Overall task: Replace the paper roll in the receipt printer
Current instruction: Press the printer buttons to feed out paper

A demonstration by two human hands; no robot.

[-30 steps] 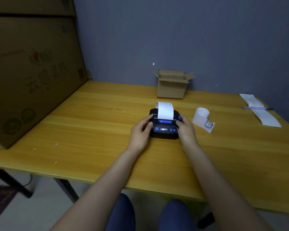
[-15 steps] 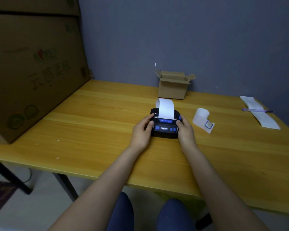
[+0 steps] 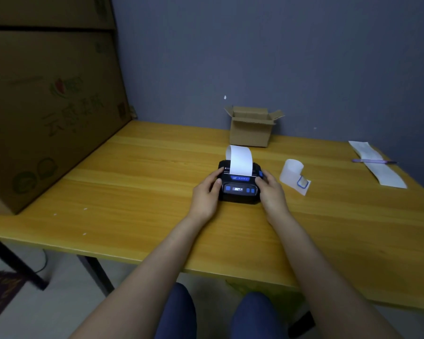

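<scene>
The fingers of the left hand and the right hand are clamped on the two sides of the receipt printer, which sits mid-bench; most fingertips are hidden behind its black body; the display text is too small to read; a white paper strip curls up from its top; a paper roll lies just beside the right hand; behind stands a small cardboard box; compared with a second ago, the grip is unchanged and the strip stands slightly taller.
</scene>
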